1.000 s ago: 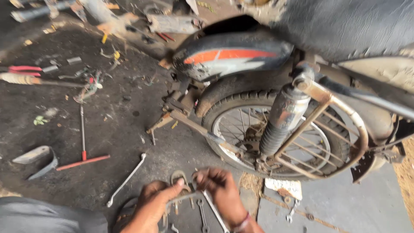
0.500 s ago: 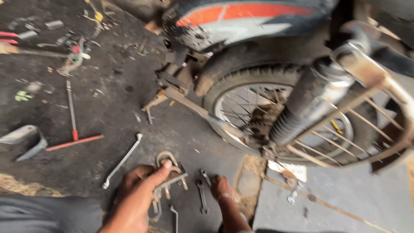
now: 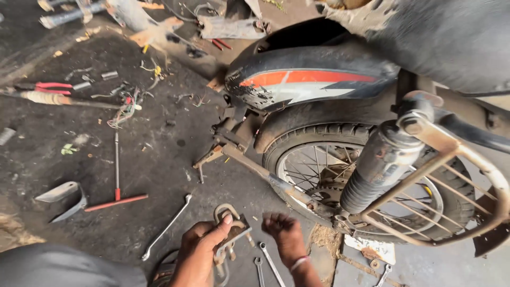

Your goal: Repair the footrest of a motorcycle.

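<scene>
My left hand [image 3: 199,254] grips a rusty metal bracket [image 3: 229,227] with a loop at its top, low in the middle of the view. Just to its right, my right hand [image 3: 284,230] hovers with its fingers curled; I see nothing in it. Two small wrenches [image 3: 267,261] lie on the dark floor between and below my hands. A motorcycle's rear wheel [image 3: 340,178] with its shock absorber [image 3: 380,165] and rusty guard frame [image 3: 451,196] stands just right of my hands.
A long spanner [image 3: 167,227] lies left of my left hand. A red T-handle tool [image 3: 116,183], red pliers [image 3: 50,86], wire scraps [image 3: 126,106] and a metal scoop [image 3: 64,197] litter the oily floor to the left. My dark-clothed knee [image 3: 64,268] fills the bottom-left corner.
My view has drawn back from the wheel. My left hand has lifted the bracket a little, and my right hand has risen from the floor toward it.
</scene>
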